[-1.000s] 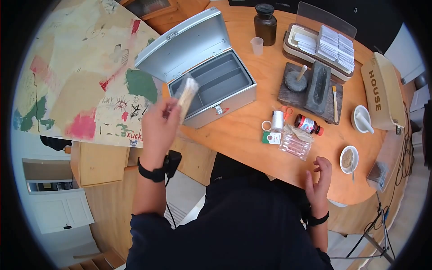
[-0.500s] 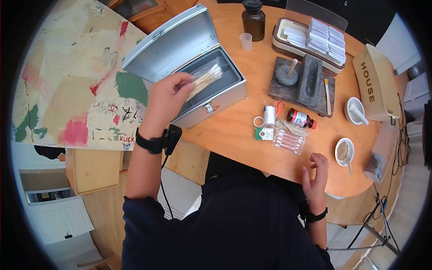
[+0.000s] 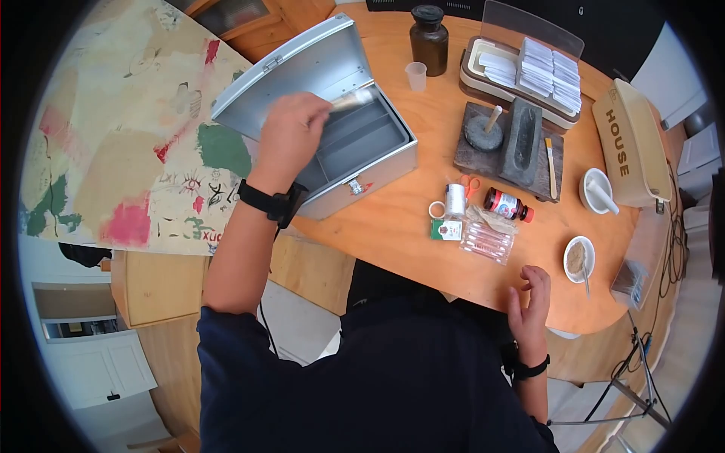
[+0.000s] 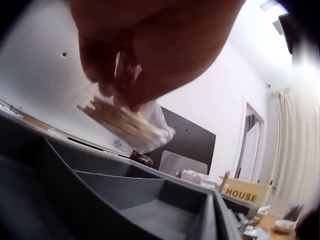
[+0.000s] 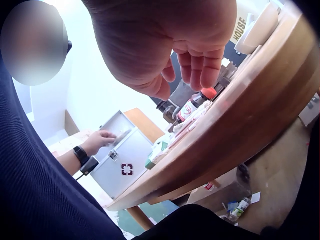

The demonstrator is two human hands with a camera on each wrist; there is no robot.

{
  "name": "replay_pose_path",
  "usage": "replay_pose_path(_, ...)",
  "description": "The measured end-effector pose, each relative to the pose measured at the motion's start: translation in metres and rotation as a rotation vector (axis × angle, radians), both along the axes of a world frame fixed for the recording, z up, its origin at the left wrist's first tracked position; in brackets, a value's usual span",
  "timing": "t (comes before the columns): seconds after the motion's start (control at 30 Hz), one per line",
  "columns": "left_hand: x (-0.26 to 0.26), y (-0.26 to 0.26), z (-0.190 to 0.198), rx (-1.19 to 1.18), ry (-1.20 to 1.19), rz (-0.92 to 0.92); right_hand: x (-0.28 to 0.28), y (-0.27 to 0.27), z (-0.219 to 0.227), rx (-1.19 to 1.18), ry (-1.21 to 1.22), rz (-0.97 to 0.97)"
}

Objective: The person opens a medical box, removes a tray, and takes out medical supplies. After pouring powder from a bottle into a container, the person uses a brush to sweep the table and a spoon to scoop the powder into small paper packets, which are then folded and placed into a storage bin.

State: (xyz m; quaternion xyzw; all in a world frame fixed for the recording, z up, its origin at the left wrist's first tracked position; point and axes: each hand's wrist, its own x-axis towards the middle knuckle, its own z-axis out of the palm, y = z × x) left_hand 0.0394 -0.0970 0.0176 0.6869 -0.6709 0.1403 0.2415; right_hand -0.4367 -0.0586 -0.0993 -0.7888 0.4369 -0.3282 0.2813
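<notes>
Over the open silver metal box [image 3: 385,170], my left hand [image 3: 291,140] pinches a clear bag of cotton swabs [image 3: 351,100] near one end. In the left wrist view the swabs [image 4: 125,125] tilt, their white tips pointing right and down, above the dark divided tray [image 4: 160,212]. My right hand [image 3: 532,313] stays at the table's front edge, fingers loosely curled and holding nothing. Nearest to it lies a clear pack of pink-stemmed swabs [image 3: 485,243]. Around that pack are a red-capped bottle [image 3: 506,204], a white roll [image 3: 455,200], orange scissors [image 3: 473,183] and a green-and-white box [image 3: 445,229].
Farther back stand a brown jar [image 3: 429,45], a plastic cup [image 3: 416,76] and a container of white packets [image 3: 521,72]. A dark board [image 3: 462,160] carries stone tools. To the right are two white bowls [image 3: 579,260] and a cream "HOUSE" box [image 3: 615,143].
My left hand has carried the bag of swabs from the box's front left side up and over its tray, then farther back toward the lid. My right hand has barely moved.
</notes>
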Motion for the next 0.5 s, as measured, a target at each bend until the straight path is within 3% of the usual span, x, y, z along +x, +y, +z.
replay_pose_path(0.17, -0.016, 0.014, 0.001, 0.195, -0.017, -0.086, -0.002, 0.0, 0.004, 0.001, 0.003, -0.022)
replay_pose_path(0.23, -0.023, 0.019, 0.01, 0.476, 0.116, -0.016, -0.002, 0.0, 0.002, 0.006, -0.001, -0.027)
replay_pose_path(0.37, -0.023, 0.016, 0.0, 0.498, 0.127, -0.098, -0.001, 0.001, 0.001, 0.003, 0.013, -0.004)
replay_pose_path(0.43, -0.029, 0.009, -0.001, 0.3, 0.089, -0.164, 0.001, 0.001, 0.002, -0.013, 0.019, 0.003)
replay_pose_path(0.5, -0.036, 0.003, -0.001, 0.364, 0.157, -0.155, 0.003, 0.0, 0.005, -0.018, 0.002, 0.008)
